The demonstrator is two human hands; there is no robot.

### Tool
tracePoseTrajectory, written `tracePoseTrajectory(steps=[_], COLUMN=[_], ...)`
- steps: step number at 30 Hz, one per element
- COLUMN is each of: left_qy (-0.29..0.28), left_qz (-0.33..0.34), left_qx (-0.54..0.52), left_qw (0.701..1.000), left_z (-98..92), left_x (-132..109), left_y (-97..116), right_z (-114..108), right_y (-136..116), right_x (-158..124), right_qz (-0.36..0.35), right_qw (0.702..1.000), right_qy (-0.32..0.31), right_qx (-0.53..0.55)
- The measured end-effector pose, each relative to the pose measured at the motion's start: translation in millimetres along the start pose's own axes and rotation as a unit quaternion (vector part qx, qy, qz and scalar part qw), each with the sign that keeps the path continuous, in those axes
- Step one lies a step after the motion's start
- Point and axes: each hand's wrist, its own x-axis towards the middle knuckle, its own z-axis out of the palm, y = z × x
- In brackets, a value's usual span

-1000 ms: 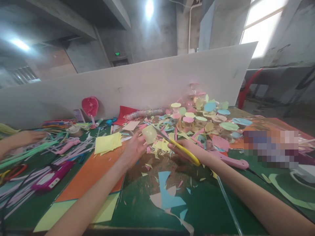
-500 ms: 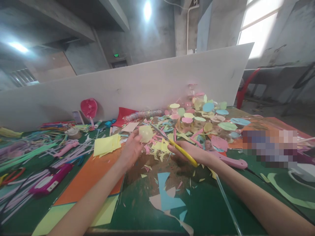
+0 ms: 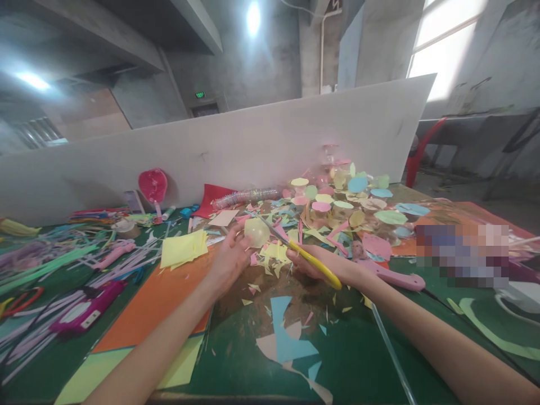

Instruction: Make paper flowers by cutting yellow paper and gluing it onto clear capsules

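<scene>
Toward the middle of the green worktop (image 3: 350, 360), beside heaped paper scraps (image 3: 337, 208), the left hand (image 3: 230, 260) pinches a pale yellow paper piece (image 3: 256, 232), now shifted nearer the open blades of the yellow-handled scissors (image 3: 306, 256), which the right hand's (image 3: 327, 261) curled fingers grip.

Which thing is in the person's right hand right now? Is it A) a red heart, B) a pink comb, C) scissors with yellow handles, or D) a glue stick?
C. The right hand grips the scissors by their yellow handles, with the blades beside the pale yellow paper piece held in the left hand.
</scene>
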Motion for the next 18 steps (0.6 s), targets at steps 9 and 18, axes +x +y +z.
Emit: tracePoseTrajectory(steps=[9,18], left_qy=[-0.018,0.028], left_qz=[-0.005,0.003], left_qx=[-0.002,-0.051], left_qw=[1.0,0.998], left_z=[0.3,-1.9], left_x=[-3,3], left_y=[-1,0], right_z=[-2,1], right_y=[-5,1], right_x=[-3,3], right_qz=[0.036,0.091], right_qw=[0.999,0.991], right_qy=[0.003,0.091], right_qx=[0.038,0.043])
